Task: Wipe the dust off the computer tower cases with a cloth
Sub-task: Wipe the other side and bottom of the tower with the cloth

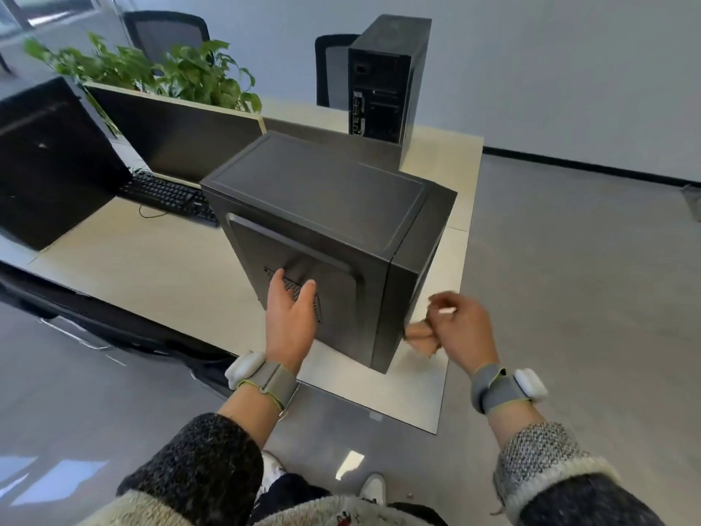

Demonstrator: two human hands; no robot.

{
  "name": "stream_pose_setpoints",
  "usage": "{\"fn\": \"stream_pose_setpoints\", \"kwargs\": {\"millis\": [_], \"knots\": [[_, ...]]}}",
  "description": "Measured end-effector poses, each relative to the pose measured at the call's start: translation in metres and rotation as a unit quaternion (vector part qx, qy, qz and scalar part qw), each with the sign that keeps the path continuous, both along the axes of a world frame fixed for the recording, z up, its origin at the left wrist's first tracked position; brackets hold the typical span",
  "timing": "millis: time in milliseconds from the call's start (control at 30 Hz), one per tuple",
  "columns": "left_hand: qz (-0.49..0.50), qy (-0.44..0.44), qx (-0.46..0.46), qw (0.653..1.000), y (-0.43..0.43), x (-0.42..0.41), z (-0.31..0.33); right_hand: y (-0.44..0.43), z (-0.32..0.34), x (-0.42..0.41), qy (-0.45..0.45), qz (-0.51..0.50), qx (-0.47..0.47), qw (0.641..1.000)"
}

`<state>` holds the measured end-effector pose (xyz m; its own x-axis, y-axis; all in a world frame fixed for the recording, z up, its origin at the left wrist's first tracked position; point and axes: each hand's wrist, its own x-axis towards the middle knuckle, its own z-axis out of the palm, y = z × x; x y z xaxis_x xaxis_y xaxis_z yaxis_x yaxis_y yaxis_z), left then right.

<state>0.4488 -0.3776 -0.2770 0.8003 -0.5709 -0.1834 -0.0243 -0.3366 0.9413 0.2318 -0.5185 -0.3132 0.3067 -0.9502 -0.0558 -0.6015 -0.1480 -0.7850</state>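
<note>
A dark grey computer tower [326,206] stands on the corner of the pale desk [151,267], close to me. My left hand [290,317] lies flat and open against its near side panel, fingers over the vent grille. My right hand [461,328] is curled round a small pinkish-brown cloth [421,336] beside the tower's lower right front edge; the hand is motion-blurred. A second black tower [387,77] stands upright at the far edge of the desk, its rear ports facing me.
Two dark monitors [53,161] [178,134] and a black keyboard [170,197] sit on the desk at left. Green plants [182,70] line the partition. Office chairs [167,36] stand behind. Grey floor [569,298] spreads to the right.
</note>
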Motion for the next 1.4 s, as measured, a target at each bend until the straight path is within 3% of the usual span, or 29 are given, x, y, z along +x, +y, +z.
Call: {"fn": "stream_pose_setpoints", "kwargs": {"millis": [67,267,500,800,1100,1400], "knots": [[-0.002,-0.029,-0.017,0.999,0.005,-0.008,0.005,-0.017,0.024,0.009,-0.041,-0.010,-0.002,0.999],[-0.074,-0.062,-0.053,0.994,-0.001,-0.047,0.040,-0.050,0.057,0.028,-0.042,0.107,0.039,0.993],[-0.092,-0.063,-0.027,0.993,-0.007,-0.051,0.053,-0.047,0.051,0.024,-0.075,0.093,0.102,0.988],[-0.148,0.049,-0.090,0.984,0.007,0.021,0.047,0.000,0.044,0.015,-0.014,0.071,-0.015,0.997],[-0.284,0.054,-0.110,0.951,0.010,0.101,0.070,0.029,0.065,0.050,0.112,0.142,-0.028,0.983],[-0.266,0.050,-0.125,0.954,-0.021,0.174,0.080,0.057,0.058,0.115,0.096,0.077,-0.030,0.992]]}}
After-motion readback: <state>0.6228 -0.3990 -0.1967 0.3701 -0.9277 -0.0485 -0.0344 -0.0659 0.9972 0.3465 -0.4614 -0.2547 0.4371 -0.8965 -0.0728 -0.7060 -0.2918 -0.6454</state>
